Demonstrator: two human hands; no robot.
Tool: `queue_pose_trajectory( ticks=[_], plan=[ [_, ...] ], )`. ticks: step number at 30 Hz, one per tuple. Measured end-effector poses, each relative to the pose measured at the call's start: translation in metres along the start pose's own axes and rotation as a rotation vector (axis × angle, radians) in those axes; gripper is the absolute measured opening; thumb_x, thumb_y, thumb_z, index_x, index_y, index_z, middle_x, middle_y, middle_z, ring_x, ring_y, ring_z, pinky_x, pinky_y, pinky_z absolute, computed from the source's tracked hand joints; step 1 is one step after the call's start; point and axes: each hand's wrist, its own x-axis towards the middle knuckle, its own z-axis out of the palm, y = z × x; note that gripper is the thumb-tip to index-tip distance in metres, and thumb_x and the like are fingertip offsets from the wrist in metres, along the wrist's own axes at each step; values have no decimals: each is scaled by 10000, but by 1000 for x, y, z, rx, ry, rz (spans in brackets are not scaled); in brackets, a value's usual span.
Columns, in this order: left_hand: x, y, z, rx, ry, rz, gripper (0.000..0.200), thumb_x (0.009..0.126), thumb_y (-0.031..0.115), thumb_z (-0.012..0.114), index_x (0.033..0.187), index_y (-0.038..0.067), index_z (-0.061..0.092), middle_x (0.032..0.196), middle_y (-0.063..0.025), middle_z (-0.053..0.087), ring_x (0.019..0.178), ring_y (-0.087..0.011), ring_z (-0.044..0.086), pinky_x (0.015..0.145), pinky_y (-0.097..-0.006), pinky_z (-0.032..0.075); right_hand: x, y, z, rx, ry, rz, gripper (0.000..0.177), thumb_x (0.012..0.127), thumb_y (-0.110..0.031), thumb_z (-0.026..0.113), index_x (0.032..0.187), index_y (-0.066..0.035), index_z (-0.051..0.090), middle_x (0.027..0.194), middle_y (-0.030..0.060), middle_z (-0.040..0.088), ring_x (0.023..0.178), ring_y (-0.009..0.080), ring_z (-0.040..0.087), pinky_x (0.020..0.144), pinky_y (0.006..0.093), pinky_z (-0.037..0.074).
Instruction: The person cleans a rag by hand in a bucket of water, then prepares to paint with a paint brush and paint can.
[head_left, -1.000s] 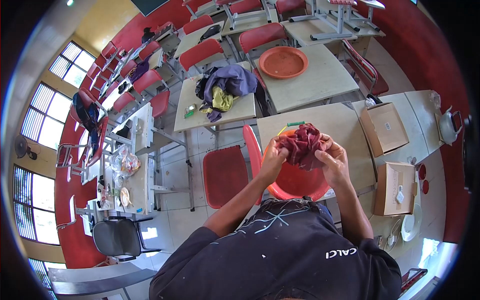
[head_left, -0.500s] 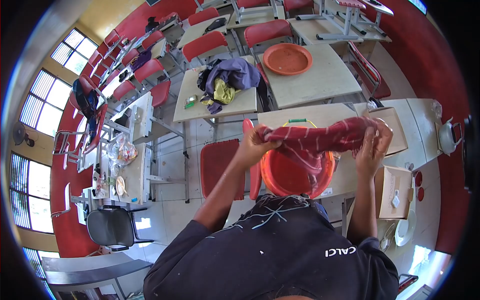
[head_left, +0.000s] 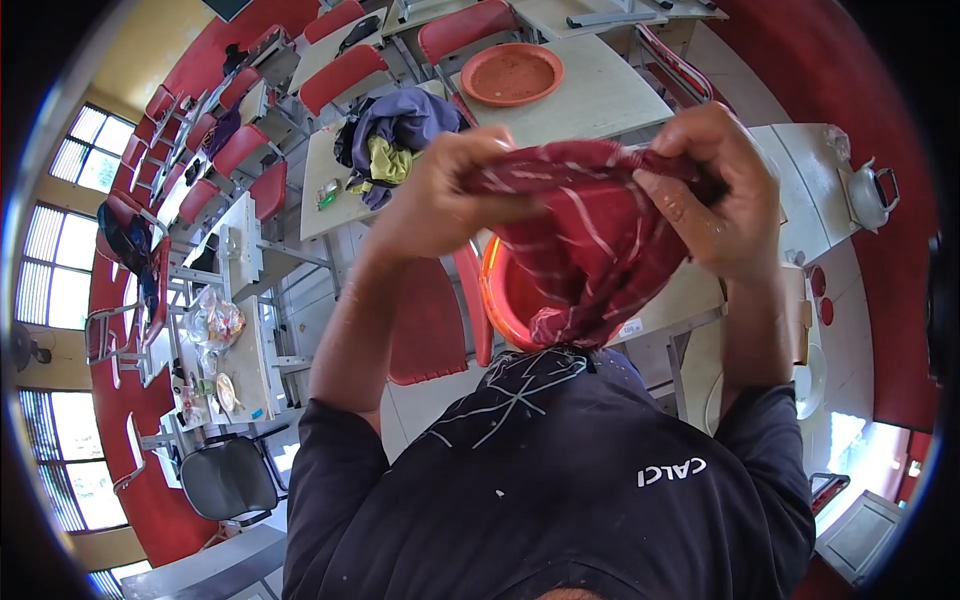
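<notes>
A dark red cloth with thin white stripes (head_left: 600, 220) hangs stretched between my two hands, close to the camera. My left hand (head_left: 440, 195) grips one end of its upper edge, the fingers slightly blurred. At the other end my right hand (head_left: 715, 195) pinches the edge between thumb and fingers. Wet spots glisten on that hand. The fabric droops in folds in front of an orange-red bucket (head_left: 497, 290), hiding most of it. The cloth's lower tip comes down near my dark shirt front.
An orange basin (head_left: 512, 75) sits on a desk ahead. Piled purple and yellow-green clothes (head_left: 405, 125) lie on the desk to its left. A red chair (head_left: 425, 320) stands left of the bucket. At the right is a metal kettle (head_left: 872, 195); plastic bags (head_left: 215, 320) lie on the left desk.
Both hands have risen toward the camera with the cloth. It has gone from a bunched strip to a wider, opened-out hanging piece. The view has shifted, moving the room leftward.
</notes>
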Motion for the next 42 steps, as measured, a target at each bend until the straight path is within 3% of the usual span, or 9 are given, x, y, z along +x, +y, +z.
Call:
queue_pose_trajectory(
  ticks=[7,11,20,22,26,27,30,36,42],
  plan=[
    [-8,42,-31,-389,322,224,376,825,-115,553,1175,22,584,1094,-117,661,981,-170,649,834,-302,558,8,30,-38,-213,-508,359,523,756,-181,766,1209,-59,534,778,45,635,702,96,600,628,288,472],
    [8,74,-62,512,608,254,261,751,-35,652,926,94,509,787,13,567,709,-70,501,637,-217,386,6,34,-77,-48,-176,579,408,846,-121,703,1212,-20,555,945,27,634,860,104,592,771,273,468],
    [46,33,-109,990,38,-281,386,729,232,817,989,6,644,854,-14,672,725,-110,570,671,-275,438,61,90,-94,-870,-211,-3,159,846,-49,645,992,13,639,952,125,676,825,183,618,761,285,502],
    [69,-22,-136,1016,-98,-488,354,766,274,790,930,-8,651,793,-20,673,687,-96,571,656,-270,443,71,112,-110,-694,-51,289,143,841,-45,629,970,15,651,970,137,676,855,188,625,769,290,503],
    [103,-61,-143,962,323,-127,339,831,330,731,939,17,662,757,-25,674,654,-83,573,639,-267,455,73,98,-107,-372,160,-19,134,841,-55,617,947,16,659,1003,140,675,852,175,629,749,300,508],
    [113,-63,-142,923,399,-52,336,844,339,717,947,24,663,764,-24,678,658,-80,576,639,-264,457,79,114,-136,-1100,-80,-286,165,865,-63,613,1007,13,649,962,96,674,842,148,629,716,286,508],
    [124,-44,-134,812,455,-24,303,881,303,685,1014,32,652,792,-16,663,700,-61,592,655,-248,479,81,160,-167,149,271,320,234,900,-83,594,1117,2,616,967,62,655,876,135,626,722,280,514],
    [75,-62,-122,693,335,47,199,843,187,713,971,40,669,758,-21,662,709,-53,584,643,-236,479,14,125,-118,2,182,669,408,923,-127,584,1310,-24,504,1223,69,599,971,169,641,814,295,535],
    [-38,-94,-81,441,194,-244,167,717,5,770,844,23,663,734,14,627,680,-52,531,616,-255,453,-97,122,-70,-270,-233,677,291,847,31,571,1132,-1,620,940,71,651,894,117,589,783,262,473]
  ],
)
